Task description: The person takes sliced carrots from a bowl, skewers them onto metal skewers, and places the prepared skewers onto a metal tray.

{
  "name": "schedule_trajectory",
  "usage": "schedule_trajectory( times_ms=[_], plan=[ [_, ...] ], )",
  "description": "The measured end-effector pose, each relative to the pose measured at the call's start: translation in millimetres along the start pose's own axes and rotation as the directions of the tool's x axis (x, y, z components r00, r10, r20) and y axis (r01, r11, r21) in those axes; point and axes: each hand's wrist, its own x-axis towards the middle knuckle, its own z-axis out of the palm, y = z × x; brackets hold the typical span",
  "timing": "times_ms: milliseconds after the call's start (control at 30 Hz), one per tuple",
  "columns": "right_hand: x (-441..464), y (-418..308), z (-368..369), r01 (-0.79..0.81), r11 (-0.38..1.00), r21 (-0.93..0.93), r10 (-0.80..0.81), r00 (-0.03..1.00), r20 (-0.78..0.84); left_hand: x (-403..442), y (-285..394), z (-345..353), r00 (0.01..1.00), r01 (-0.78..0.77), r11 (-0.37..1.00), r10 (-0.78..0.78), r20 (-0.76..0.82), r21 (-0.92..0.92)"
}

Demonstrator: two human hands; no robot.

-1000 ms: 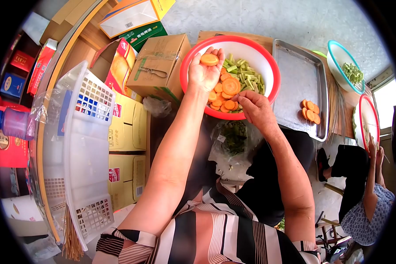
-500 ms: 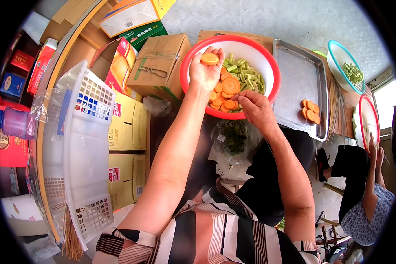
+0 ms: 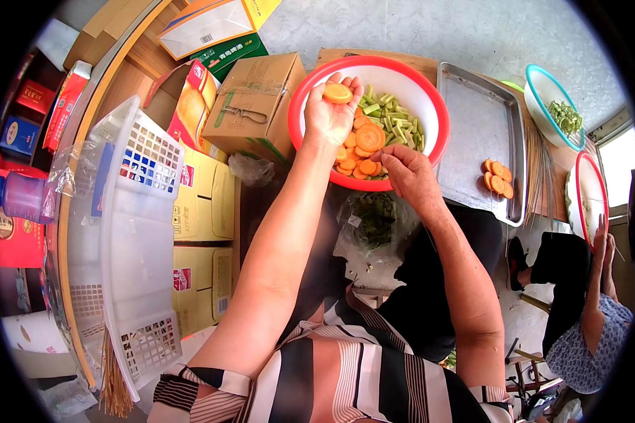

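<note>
My left hand (image 3: 328, 120) is turned palm up over the near left part of a red-rimmed white basin (image 3: 441, 116). Carrot slices (image 3: 337, 93) rest in its curled fingers, apparently a small stack. Under and beside it, more carrot slices (image 3: 369, 137) lie in the basin next to cut green stalk pieces (image 3: 395, 116). My right hand (image 3: 408, 175) is at the basin's near right rim, thumb and forefinger pinched together close to the loose slices. Whatever is in that pinch is too thin or hidden to make out.
Right of the basin lies a metal tray (image 3: 476, 127) with threaded-looking carrot slices (image 3: 497, 178) and thin sticks (image 3: 540, 162) beside it. A cardboard box (image 3: 254, 99) and a white plastic crate (image 3: 144, 247) stand left. Another person (image 3: 593, 338) sits at right near a second red-rimmed basin (image 3: 591, 190).
My hands have barely moved; the left fingers shift very slightly around the carrot slices. At right, the other person's hands have moved slightly.
</note>
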Motion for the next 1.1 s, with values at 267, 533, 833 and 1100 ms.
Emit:
schedule_trajectory(
  times_ms=[267,533,833,1100],
  plan=[
    [0,3,1,0.011,1.0,0.006,-0.011,0.999,-0.036,5,0,-7,0.998,0.033,0.998,-0.036,0.05,0.053],
    [4,13,5,0.066,0.994,-0.088,-0.073,0.994,-0.084,1,-8,-7,0.999,0.012,0.996,-0.016,0.046,0.085],
    [3,16,10,0.214,0.933,-0.29,-0.273,0.944,-0.184,0,-8,0,1.0,0.008,0.996,-0.01,0.024,0.087],
    [1,2,7,-0.042,0.948,0.316,0.039,0.999,0.015,-1,-7,1,0.998,0.004,0.996,-0.01,0.068,0.09]
  ],
)
